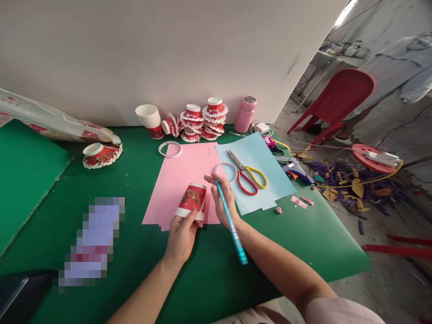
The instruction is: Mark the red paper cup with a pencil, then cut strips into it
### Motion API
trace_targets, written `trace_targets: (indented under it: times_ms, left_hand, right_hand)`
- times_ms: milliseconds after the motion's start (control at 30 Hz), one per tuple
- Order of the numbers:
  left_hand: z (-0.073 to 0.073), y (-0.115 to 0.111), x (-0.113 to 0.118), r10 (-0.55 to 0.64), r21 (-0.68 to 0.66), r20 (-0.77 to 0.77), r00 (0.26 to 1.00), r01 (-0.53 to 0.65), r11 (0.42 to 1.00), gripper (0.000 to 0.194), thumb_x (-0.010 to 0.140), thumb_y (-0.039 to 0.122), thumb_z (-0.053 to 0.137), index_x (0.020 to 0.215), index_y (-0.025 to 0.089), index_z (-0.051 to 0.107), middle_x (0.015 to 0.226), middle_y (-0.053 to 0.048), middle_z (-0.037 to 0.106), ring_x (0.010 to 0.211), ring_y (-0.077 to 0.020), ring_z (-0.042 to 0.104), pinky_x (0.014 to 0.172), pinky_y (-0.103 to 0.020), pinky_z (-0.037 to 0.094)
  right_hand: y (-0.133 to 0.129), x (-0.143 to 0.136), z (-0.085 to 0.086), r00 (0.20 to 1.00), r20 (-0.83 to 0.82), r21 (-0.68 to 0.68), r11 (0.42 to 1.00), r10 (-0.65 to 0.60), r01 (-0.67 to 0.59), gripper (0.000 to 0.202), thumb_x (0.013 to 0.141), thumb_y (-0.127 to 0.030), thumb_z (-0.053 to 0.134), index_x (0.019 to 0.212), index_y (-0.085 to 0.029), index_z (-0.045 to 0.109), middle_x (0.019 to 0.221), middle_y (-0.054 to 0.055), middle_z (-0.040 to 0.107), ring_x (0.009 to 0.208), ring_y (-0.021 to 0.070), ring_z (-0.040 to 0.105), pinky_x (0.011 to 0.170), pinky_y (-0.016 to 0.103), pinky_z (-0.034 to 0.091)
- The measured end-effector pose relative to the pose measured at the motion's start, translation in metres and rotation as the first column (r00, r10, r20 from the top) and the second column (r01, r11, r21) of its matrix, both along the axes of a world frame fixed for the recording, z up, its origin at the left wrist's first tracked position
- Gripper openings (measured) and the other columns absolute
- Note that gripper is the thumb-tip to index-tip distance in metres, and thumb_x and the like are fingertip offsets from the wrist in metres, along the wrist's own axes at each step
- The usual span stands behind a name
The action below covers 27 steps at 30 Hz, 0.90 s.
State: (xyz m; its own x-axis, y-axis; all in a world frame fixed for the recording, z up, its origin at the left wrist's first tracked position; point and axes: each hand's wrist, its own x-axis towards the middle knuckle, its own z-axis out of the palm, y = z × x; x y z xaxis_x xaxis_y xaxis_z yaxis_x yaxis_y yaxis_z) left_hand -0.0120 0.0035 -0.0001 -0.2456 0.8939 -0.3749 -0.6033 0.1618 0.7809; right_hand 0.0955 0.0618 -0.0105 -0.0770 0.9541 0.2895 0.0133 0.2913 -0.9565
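Observation:
My left hand (183, 236) is wrapped round the lower end of a red patterned paper cup (194, 198) with a white rim, tilted above pink paper sheets (172, 180). To its right, my right hand (223, 202) holds a blue pencil (231, 222), whose far end points down toward me. A light blue sheet (273, 166) lies beside the pink ones. On it rest scissors (248, 173) with one red and one yellow handle. One white ring (170, 149) sits at the pink paper's top edge, another (226, 172) near my right fingertips.
Stacked cups (149, 119), fringed cut cups (214, 117) and a pink bottle (245, 114) stand along the wall. Another fringed cup (101, 155) is at left. A glue gun (299, 172) lies at the right edge. Beyond are a red chair (340, 99) and a person (388, 76).

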Motion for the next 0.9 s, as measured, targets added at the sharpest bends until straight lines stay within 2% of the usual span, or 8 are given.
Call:
trace_targets:
  times_ms: [67, 167, 333, 500, 600, 900]
  left_hand:
    - [-0.002, 0.0, 0.0, 0.044, 0.001, -0.011, 0.999, -0.044, 0.999, 0.03, 0.054, 0.035, 0.084, 0.066, 0.015, 0.065, 0.058, 0.0, 0.058, 0.052, -0.0107, 0.051, 0.05, -0.023, 0.043]
    - [-0.005, 0.001, 0.001, 0.038, 0.005, -0.011, 0.999, -0.038, 0.999, 0.031, 0.056, 0.036, 0.082, 0.069, 0.015, 0.065, 0.059, 0.0, 0.059, 0.053, -0.0104, 0.051, 0.05, -0.022, 0.043]
    - [-0.007, 0.002, 0.002, -0.02, 0.019, 0.006, 1.0, 0.02, 1.0, 0.031, 0.059, 0.04, 0.08, 0.063, 0.015, 0.064, 0.054, 0.001, 0.056, 0.051, -0.0098, 0.049, 0.049, -0.021, 0.042]
    - [-0.01, 0.003, 0.002, -0.028, 0.024, -0.003, 1.0, 0.028, 0.999, 0.034, 0.058, 0.043, 0.081, 0.065, 0.015, 0.064, 0.056, 0.001, 0.058, 0.053, -0.0091, 0.05, 0.052, -0.021, 0.043]
    - [-0.012, 0.003, 0.002, -0.055, 0.035, -0.016, 0.998, 0.055, 0.998, 0.035, 0.06, 0.045, 0.08, 0.068, 0.015, 0.064, 0.06, 0.0, 0.06, 0.056, -0.01, 0.052, 0.055, -0.022, 0.045]
    - [-0.018, 0.001, 0.0, -0.084, 0.031, -0.001, 0.996, 0.084, 0.996, 0.032, 0.067, 0.041, 0.077, 0.081, 0.015, 0.065, 0.063, -0.001, 0.061, 0.057, -0.0111, 0.053, 0.056, -0.023, 0.045]
  right_hand:
    - [0.0, 0.0, 0.0, 0.996, -0.091, 0.001, 1.0, 0.019, -0.019, 0.039, 0.096, -0.048, 0.04, 0.119, -0.021, 0.055, 0.094, 0.007, 0.07, 0.098, 0.0201, 0.063, 0.087, 0.036, 0.05]
    - [-0.001, -0.001, 0.003, 0.978, -0.18, -0.039, 0.993, 0.106, -0.115, 0.042, 0.092, -0.056, 0.045, 0.104, -0.02, 0.064, 0.07, 0.002, 0.062, 0.069, 0.016, 0.059, 0.065, 0.029, 0.051]
    - [-0.006, -0.005, 0.013, 0.947, -0.23, -0.129, 0.958, 0.224, -0.257, 0.042, 0.086, -0.059, 0.053, 0.09, -0.02, 0.067, 0.062, 0.0, 0.056, 0.052, 0.0129, 0.052, 0.048, 0.026, 0.047]
    - [-0.009, -0.01, 0.013, 0.894, -0.328, -0.256, 0.882, 0.305, -0.395, 0.043, 0.078, -0.063, 0.061, 0.081, -0.02, 0.058, 0.048, -0.006, 0.049, 0.036, 0.0118, 0.048, 0.034, 0.025, 0.043]
    - [-0.009, -0.011, 0.011, 0.892, -0.343, -0.299, 0.866, 0.294, -0.4, 0.044, 0.076, -0.063, 0.062, 0.08, -0.021, 0.053, 0.044, -0.007, 0.048, 0.033, 0.0117, 0.048, 0.031, 0.023, 0.042]
    - [-0.01, -0.009, 0.007, 0.939, -0.239, -0.279, 0.908, 0.249, -0.312, 0.039, 0.083, -0.059, 0.056, 0.079, -0.023, 0.043, 0.041, -0.008, 0.051, 0.03, 0.0117, 0.05, 0.029, 0.02, 0.04]
